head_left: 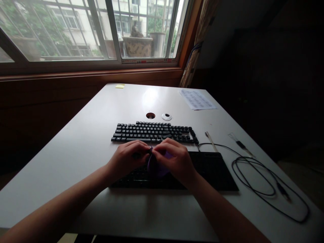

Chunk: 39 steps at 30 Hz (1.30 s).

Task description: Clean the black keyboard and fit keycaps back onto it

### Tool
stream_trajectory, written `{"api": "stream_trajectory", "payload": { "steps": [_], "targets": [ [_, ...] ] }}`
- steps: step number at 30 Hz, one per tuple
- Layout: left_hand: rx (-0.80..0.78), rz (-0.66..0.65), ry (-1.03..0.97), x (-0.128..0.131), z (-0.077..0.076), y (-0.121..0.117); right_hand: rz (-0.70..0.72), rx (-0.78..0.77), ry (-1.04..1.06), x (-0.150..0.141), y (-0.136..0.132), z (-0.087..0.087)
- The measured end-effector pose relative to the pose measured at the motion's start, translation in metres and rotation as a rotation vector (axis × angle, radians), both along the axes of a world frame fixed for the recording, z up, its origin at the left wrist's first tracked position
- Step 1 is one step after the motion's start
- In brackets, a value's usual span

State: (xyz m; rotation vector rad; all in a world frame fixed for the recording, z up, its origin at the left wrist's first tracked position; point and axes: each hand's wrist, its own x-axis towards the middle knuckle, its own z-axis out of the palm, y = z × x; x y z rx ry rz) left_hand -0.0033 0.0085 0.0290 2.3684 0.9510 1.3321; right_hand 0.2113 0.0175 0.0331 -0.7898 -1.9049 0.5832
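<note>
Both hands meet over the middle of the black keyboard base (210,168), fingertips nearly touching. My left hand (128,155) is closed in a pinch on a small dark piece that looks like a keycap; the fingers hide most of it. A purple cloth (159,167) hangs from my right hand (176,158), whose thumb and forefinger press it against the small piece. Just beyond the hands, rows of black keycaps (141,130) lie in keyboard order, with a few gaps at the right end. Hands and cloth cover much of the base.
A black cable (243,172) runs from the base and coils at the right. Near it are a thin brush-like stick (211,141) and a wire tool with a dark handle (241,145). Farther back lie papers (197,99), a cable hole (150,115), its round cover (166,116) and yellow notes (119,86).
</note>
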Motion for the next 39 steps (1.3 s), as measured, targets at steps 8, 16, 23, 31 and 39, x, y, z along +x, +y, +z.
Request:
{"api": "stream_trajectory", "payload": {
  "steps": [8,16,23,31,39],
  "targets": [
    [0.018,0.004,-0.008,-0.0006,-0.0013,-0.0006,0.032,0.023,-0.030,-0.0033,-0.0015,-0.0038],
    [0.018,-0.012,-0.045,0.0036,0.0042,-0.0037,-0.105,-0.004,-0.022,-0.0001,0.0037,-0.0029],
    [-0.028,0.046,-0.053,-0.0010,-0.0027,-0.0015,-0.014,-0.028,0.038,0.0029,0.0018,0.0015],
    [0.015,0.029,-0.025,0.0007,-0.0029,-0.0015,0.032,0.003,-0.003,-0.0011,-0.0002,-0.0035],
    [0.002,0.009,-0.033,0.0018,-0.0005,-0.0021,-0.045,0.049,-0.048,-0.0030,0.0008,-0.0055]
  ]
}}
